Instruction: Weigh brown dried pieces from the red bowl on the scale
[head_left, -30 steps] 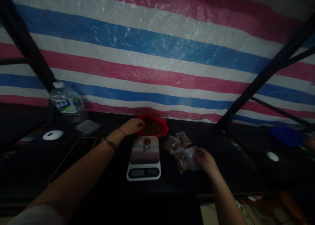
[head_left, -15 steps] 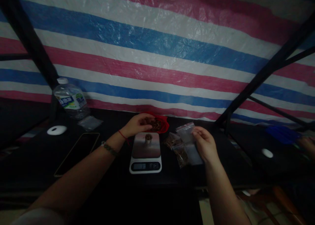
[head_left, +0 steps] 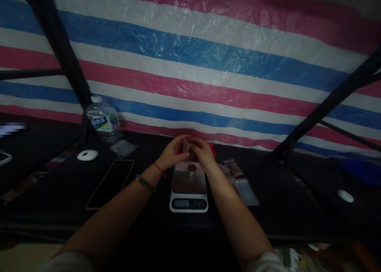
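Hands of one person meet over the far end of a kitchen scale [head_left: 189, 186] on a dark bench [head_left: 59, 192], seen from a head camera in dim light. The left hand [head_left: 174, 155] and the right hand [head_left: 204, 155] are pressed close together, fingers of both pinched on a small clear bag [head_left: 186, 146] held just above the scale's far edge.

A second ago the hands were well apart. The left was reaching into a red container [head_left: 212, 147] of brown pieces behind the scale. The right was at the bench's right side among the packets, where it then lifted this clear bag. Now the right hand has carried the bag across to the left, so the work has shifted from two separate places to one spot. Whether anything is inside the bag cannot be made out.

A small round cup [head_left: 191, 168] sits on the scale's platform, as before. Filled packets [head_left: 233, 169] and a flat empty bag [head_left: 247, 188] lie to the right of the scale. To the left are a dark phone [head_left: 110, 182], a white oval object [head_left: 87, 155] and a water bottle [head_left: 104, 119]. A red, white and blue striped tarp [head_left: 190, 66] hangs behind.
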The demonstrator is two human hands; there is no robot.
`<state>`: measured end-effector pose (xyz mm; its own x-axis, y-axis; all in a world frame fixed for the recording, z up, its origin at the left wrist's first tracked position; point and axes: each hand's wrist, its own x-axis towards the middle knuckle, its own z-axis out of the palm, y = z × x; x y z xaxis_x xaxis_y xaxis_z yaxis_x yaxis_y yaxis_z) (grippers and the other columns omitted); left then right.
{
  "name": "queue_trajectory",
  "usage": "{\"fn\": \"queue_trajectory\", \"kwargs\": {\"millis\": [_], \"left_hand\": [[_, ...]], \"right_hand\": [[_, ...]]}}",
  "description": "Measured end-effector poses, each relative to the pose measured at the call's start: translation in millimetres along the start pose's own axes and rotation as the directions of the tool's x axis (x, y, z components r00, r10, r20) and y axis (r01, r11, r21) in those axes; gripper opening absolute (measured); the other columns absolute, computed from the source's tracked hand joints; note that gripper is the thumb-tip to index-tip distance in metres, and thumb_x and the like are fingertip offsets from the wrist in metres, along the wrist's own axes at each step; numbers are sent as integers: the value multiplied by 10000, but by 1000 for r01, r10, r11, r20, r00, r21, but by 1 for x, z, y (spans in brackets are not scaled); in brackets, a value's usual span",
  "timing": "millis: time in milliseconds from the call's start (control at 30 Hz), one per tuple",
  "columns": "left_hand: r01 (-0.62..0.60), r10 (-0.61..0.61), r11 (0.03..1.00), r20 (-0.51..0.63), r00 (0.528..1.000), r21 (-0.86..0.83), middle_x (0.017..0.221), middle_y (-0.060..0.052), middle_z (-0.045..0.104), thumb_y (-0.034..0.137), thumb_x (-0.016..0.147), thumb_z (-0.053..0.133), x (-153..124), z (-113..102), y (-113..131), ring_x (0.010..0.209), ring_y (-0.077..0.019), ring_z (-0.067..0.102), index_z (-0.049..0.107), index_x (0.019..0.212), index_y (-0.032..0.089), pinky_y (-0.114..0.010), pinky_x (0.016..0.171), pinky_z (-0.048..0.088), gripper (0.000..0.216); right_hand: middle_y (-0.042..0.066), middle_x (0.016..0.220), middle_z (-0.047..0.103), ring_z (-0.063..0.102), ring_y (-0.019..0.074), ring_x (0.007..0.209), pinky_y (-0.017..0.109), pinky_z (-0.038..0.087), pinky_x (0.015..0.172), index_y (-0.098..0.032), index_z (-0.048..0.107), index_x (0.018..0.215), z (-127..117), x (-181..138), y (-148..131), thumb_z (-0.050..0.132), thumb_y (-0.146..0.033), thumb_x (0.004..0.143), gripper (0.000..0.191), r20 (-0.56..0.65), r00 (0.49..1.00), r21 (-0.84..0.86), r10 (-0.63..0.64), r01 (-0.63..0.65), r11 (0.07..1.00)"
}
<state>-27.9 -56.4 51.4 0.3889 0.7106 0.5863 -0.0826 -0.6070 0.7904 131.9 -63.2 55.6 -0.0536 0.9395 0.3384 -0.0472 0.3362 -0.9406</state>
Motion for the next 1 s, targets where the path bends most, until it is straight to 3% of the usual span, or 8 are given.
{"fn": "queue_trajectory", "kwargs": {"millis": [133, 233, 433, 533, 633, 767, 867, 1000], "left_hand": [[-41, 91, 950, -149, 985, 310, 1213, -123, 593, 467, 751, 647, -3, -15, -20, 1123, -265, 567, 366, 1345, 171, -434, 1009, 411, 720], [28, 114, 814, -207, 972, 580, 1202, -116, 599, 433, 707, 695, -5, -20, -34, 1135, -282, 549, 367, 1351, 172, -451, 1023, 386, 768], [123, 39, 620, -186, 982, 775, 1130, -121, 617, 453, 706, 698, -18, -15, -54, 1104, -301, 550, 347, 1386, 147, -473, 1011, 373, 825], [143, 23, 616, -200, 980, 775, 1109, -115, 620, 450, 722, 679, -25, -15, -57, 1092, -285, 558, 323, 1404, 135, -452, 1009, 387, 831], [168, 20, 611, -228, 973, 773, 1109, -110, 620, 444, 730, 669, -28, -18, -59, 1102, -283, 558, 306, 1415, 144, -444, 1011, 396, 830], [188, 18, 606, -250, 968, 773, 1158, -126, 602, 452, 747, 655, -28, -20, -65, 1137, -293, 546, 289, 1420, 144, -438, 1007, 410, 826], [209, 7, 611, -269, 963, 764, 1190, -131, 589, 440, 746, 655, -26, -21, -68, 1148, -298, 544, 288, 1418, 152, -437, 1007, 417, 818], [227, -20, 621, -274, 961, 750, 1204, -140, 583, 454, 740, 655, -25, -21, -70, 1154, -302, 542, 321, 1402, 139, -435, 1016, 416, 805]], "right_hand": [[38, 959, 673, 610, 187, 895, 329, 476, 857, -200, 647, 936, -25, -3, 21, 573, -335, 782, 217, -135, 986, -196, -95, 68, 978], [38, 895, 662, 605, 183, 848, 319, 480, 814, -193, 642, 880, -38, -14, 37, 546, -354, 810, 200, -151, 981, -293, -125, 76, 953], [61, 972, 671, 608, 197, 935, 333, 469, 852, -210, 679, 950, -41, -30, 35, 578, -317, 827, 192, 82, 987, -443, -138, 160, 882], [68, 1136, 640, 596, 214, 1048, 355, 466, 900, -239, 616, 1167, -47, -32, 24, 701, -324, 738, 445, 278, 960, -387, -13, 124, 914], [74, 1190, 622, 571, 239, 1105, 382, 439, 959, -233, 615, 1189, -52, -35, 19, 823, -303, 578, 649, 409, 907, -468, 96, 119, 876], [52, 1026, 690, 638, 215, 935, 350, 488, 863, -198, 686, 1048, -49, -38, 24, 775, -241, 624, 435, 478, 852, -518, 211, 79, 852], [51, 1045, 689, 643, 200, 945, 336, 487, 872, -194, 667, 1083, -47, -31, 34, 709, -240, 699, 389, 417, 889, -475, 192, 33, 879], [80, 1135, 648, 615, 215, 1017, 364, 462, 917, -188, 591, 1184, -44, -4, 47, 697, -217, 701, 496, 125, 989, -618, 76, 18, 786]]}}
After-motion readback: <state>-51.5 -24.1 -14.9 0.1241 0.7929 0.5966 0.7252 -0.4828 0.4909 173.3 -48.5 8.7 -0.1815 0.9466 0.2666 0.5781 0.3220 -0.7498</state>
